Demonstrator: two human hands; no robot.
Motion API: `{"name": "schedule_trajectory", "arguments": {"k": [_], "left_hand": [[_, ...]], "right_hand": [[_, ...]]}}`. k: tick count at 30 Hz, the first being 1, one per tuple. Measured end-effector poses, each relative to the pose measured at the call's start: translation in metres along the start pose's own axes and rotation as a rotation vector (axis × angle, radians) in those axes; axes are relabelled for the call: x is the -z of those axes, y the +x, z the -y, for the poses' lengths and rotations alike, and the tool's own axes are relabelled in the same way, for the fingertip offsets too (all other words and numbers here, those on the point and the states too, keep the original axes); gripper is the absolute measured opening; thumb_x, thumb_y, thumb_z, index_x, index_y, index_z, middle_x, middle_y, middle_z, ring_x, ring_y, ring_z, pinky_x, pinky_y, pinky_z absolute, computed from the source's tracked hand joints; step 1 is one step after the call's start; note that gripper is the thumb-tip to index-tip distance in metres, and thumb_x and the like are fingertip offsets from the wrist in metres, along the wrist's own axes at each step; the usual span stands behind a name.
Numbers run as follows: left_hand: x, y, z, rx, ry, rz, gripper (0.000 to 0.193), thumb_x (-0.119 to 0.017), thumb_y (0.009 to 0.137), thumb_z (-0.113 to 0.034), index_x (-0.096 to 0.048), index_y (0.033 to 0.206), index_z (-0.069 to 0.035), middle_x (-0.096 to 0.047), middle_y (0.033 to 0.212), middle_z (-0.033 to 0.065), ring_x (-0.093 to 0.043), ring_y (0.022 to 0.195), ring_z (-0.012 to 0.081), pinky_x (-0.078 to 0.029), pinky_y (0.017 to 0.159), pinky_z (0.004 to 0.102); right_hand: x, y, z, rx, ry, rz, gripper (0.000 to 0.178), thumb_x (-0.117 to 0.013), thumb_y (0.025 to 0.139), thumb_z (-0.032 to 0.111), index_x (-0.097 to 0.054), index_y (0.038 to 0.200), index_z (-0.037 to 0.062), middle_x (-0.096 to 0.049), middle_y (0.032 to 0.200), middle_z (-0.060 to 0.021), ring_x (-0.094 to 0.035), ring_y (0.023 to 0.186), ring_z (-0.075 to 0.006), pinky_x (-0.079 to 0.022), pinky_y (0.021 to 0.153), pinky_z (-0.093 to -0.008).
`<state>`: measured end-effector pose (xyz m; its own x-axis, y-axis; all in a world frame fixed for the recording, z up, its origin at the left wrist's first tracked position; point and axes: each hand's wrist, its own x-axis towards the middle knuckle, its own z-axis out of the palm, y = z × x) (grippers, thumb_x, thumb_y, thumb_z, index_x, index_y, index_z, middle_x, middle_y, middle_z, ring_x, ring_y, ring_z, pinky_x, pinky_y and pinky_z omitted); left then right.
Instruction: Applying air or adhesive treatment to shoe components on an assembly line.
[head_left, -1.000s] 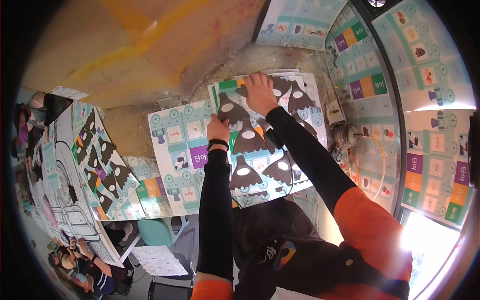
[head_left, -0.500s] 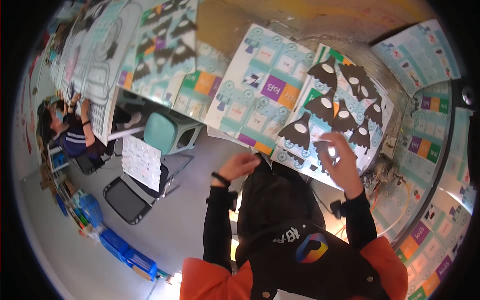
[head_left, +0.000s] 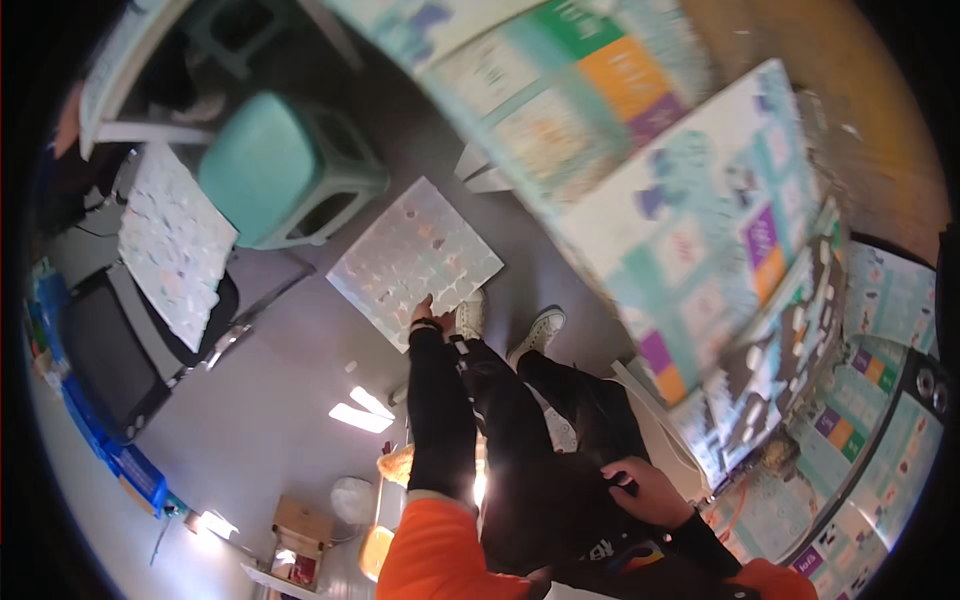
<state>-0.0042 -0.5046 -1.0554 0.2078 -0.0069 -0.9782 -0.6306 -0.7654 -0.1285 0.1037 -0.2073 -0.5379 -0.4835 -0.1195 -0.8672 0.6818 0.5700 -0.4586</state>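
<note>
My left hand [head_left: 427,315] reaches down at the near edge of a pale, square sheet covered in small cut-out shapes [head_left: 415,255]. Its fingers look stretched out and apart over that edge; whether they touch the sheet I cannot tell. The sheet appears low, close to the floor beside my shoes [head_left: 540,330]. My right hand [head_left: 650,490] rests against the dark apron [head_left: 560,500] at my lap, thumb and fingers apart, with nothing visible in it.
To the right stands a table with printed sheets [head_left: 690,230] and black cut-out pieces [head_left: 780,360]. A green stool [head_left: 262,170] is at the left, near a folding chair [head_left: 105,345] bearing another pale sheet [head_left: 170,240]. Blue bins [head_left: 95,425] line the left; a cardboard box [head_left: 300,530] sits lower.
My view has swung down and left. My left hand has dropped from near the table edge toward the floor, its fingers opening. My right hand has left the black pieces for my lap.
</note>
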Motion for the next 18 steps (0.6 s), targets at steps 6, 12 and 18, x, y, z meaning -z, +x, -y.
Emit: {"name": "schedule_trajectory", "arguments": {"k": [6, 12, 18], "left_hand": [[0.054, 0.24, -0.001, 0.016, -0.612, -0.116, 0.075, -0.057, 0.089, -0.04, -0.021, 0.146, -0.006, -0.031, 0.141, 0.0252, -0.042, 0.124, 0.0411, -0.038, 0.101, 0.055], [0.088, 0.313, 0.015, -0.137, -0.607, 0.088, 0.046, -0.048, 0.094, -0.035, -0.045, 0.131, -0.008, -0.055, 0.124, 0.0129, -0.056, 0.112, 0.0256, -0.04, 0.099, 0.0491], [0.131, 0.156, 0.02, -0.369, -0.642, 0.211, 0.042, -0.045, 0.098, -0.002, -0.038, 0.138, -0.013, -0.055, 0.125, 0.0146, -0.058, 0.109, 0.0308, -0.056, 0.088, 0.0471]], "right_hand": [[-0.083, 0.136, -0.069, -0.225, -0.04, -0.022, 0.032, -0.066, 0.083, 0.011, -0.06, 0.114, 0.0062, -0.064, 0.103, -0.0099, -0.066, 0.089, -0.0226, -0.053, 0.079, -0.0321], [-0.119, 0.179, -0.078, -0.327, -0.111, 0.041, 0.034, -0.065, 0.082, 0.006, -0.06, 0.115, 0.005, -0.066, 0.105, -0.0093, -0.066, 0.093, -0.0185, -0.053, 0.082, -0.0309], [-0.124, 0.106, -0.011, -0.047, -0.287, 0.097, 0.03, -0.066, 0.081, 0.01, -0.061, 0.111, 0.0077, -0.063, 0.102, -0.0086, -0.063, 0.091, -0.0237, -0.052, 0.077, -0.0318]]}}
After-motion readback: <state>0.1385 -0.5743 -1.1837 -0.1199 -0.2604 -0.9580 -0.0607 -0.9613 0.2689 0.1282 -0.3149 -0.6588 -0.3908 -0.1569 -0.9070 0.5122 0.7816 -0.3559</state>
